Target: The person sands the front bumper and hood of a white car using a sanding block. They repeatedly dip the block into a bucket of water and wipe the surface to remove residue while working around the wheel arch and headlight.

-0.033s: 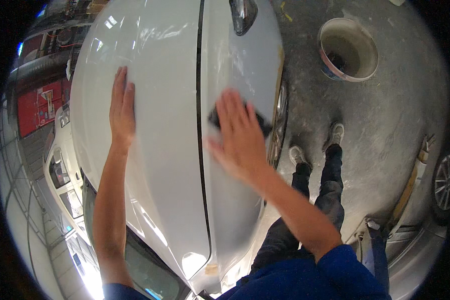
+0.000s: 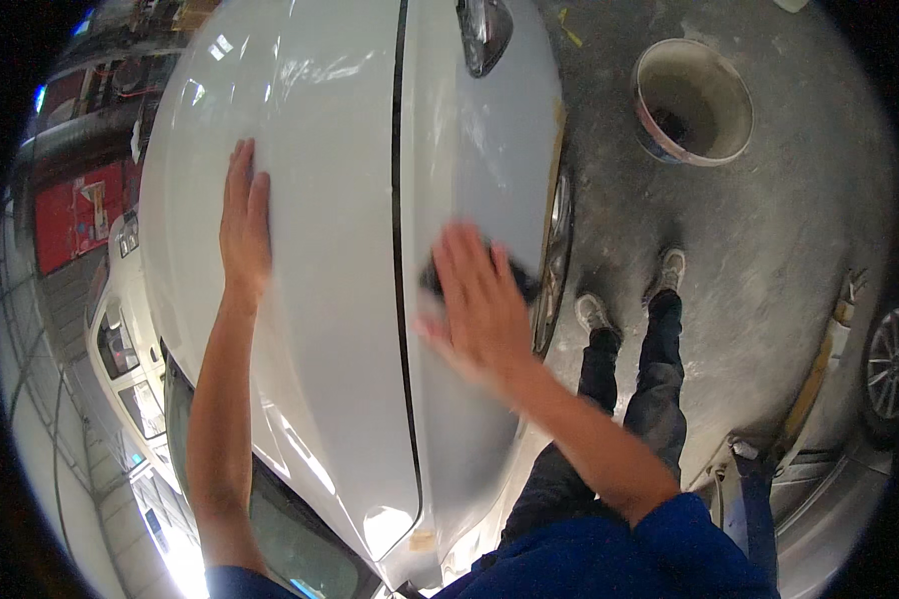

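Observation:
My left hand [image 2: 243, 225] lies flat on the white car hood [image 2: 325, 220], fingers stretched out and nothing under them that I can see. My right hand [image 2: 479, 309], a little blurred, presses a black sanding sheet [image 2: 525, 283] against the fender [image 2: 499, 175]. Most of that sheet is hidden beneath the palm and fingers; dark corners stick out on both sides. Dull grey patches cover the fender around it. A dark seam [image 2: 400, 270] runs between hood and fender, just left of my right thumb.
A bucket [image 2: 719, 80] with something dark inside stands on the concrete floor [image 2: 609, 190] at the far right. A headlight [image 2: 484, 38] sits at the fender's far end. Another car's wheel [image 2: 889, 364] is at the right rim, a white vehicle [image 2: 120, 339] at left.
My right hand has slid nearer to me along the fender, taking the black sanding sheet with it. My left hand stays in place on the hood.

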`<action>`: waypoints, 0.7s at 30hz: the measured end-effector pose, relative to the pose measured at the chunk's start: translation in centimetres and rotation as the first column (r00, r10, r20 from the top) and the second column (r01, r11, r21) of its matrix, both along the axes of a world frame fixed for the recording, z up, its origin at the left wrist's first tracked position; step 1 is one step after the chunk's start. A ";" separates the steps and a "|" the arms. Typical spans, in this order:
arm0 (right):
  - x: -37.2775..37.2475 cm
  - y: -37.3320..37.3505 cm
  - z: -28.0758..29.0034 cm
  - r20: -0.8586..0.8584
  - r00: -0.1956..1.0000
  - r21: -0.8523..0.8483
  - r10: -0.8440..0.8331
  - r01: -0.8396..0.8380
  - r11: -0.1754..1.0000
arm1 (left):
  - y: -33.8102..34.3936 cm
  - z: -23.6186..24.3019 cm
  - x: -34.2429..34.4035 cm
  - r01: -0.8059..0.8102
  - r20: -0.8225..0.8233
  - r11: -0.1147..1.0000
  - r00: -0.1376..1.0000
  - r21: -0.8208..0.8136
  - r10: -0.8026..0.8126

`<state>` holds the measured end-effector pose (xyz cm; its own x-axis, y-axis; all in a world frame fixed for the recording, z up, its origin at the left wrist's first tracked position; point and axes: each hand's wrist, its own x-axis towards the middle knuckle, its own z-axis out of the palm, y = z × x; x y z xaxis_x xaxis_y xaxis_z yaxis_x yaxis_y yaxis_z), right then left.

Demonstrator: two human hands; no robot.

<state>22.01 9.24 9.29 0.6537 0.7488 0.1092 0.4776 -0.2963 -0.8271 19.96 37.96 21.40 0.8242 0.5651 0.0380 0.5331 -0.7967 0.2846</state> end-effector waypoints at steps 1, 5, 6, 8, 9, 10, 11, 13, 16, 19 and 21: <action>-3.0 -2.4 -0.6 0.002 0.998 0.026 0.059 -0.059 0.998 | 0.1 0.0 -0.2 -0.007 -0.003 1.000 1.000 0.007 0.007; -2.3 -3.9 -1.2 0.071 0.986 0.010 0.153 -0.154 0.988 | 0.3 0.3 -0.2 -0.029 -0.026 0.999 0.999 0.014 0.030; 0.2 -2.2 -1.1 0.066 0.987 -0.002 0.143 -0.143 0.990 | 0.4 0.1 -0.2 -0.019 -0.016 1.000 1.000 0.010 0.020; 5.0 1.4 -0.9 0.098 0.993 -0.002 0.070 -0.071 0.998 | 0.1 0.2 -0.3 -0.004 -0.008 1.000 1.000 0.004 0.004; 7.3 3.6 -1.2 0.144 0.990 0.017 0.002 -0.005 1.000 | 0.2 0.3 -0.1 -0.005 -0.009 1.000 1.000 0.002 0.005; 9.0 5.1 -1.4 0.142 0.989 0.039 -0.041 0.036 0.999 | 0.1 0.4 0.1 -0.005 -0.011 1.000 1.000 -0.005 0.004; 10.5 6.5 -1.6 0.138 0.987 0.060 -0.084 0.076 0.995 | 0.1 0.3 0.4 -0.004 -0.014 1.000 1.000 -0.012 0.004; 10.6 7.5 -1.5 0.122 0.985 0.071 -0.126 0.118 0.991 | -0.1 0.6 0.6 -0.006 -0.007 1.000 1.000 -0.029 0.005; 7.7 5.6 -0.5 0.086 0.995 -0.035 -0.051 0.054 0.998 | 0.0 0.5 -0.3 -0.010 -0.017 1.000 1.000 -0.022 0.010; 7.5 4.7 -0.7 0.118 0.993 -0.039 -0.026 0.031 0.999 | 0.2 0.4 -0.4 -0.031 -0.029 1.000 0.999 -0.008 0.030; 9.4 6.1 -0.3 0.157 0.986 -0.086 -0.048 0.062 0.994 | 0.3 0.3 -0.2 -0.030 -0.023 0.999 0.999 -0.015 0.030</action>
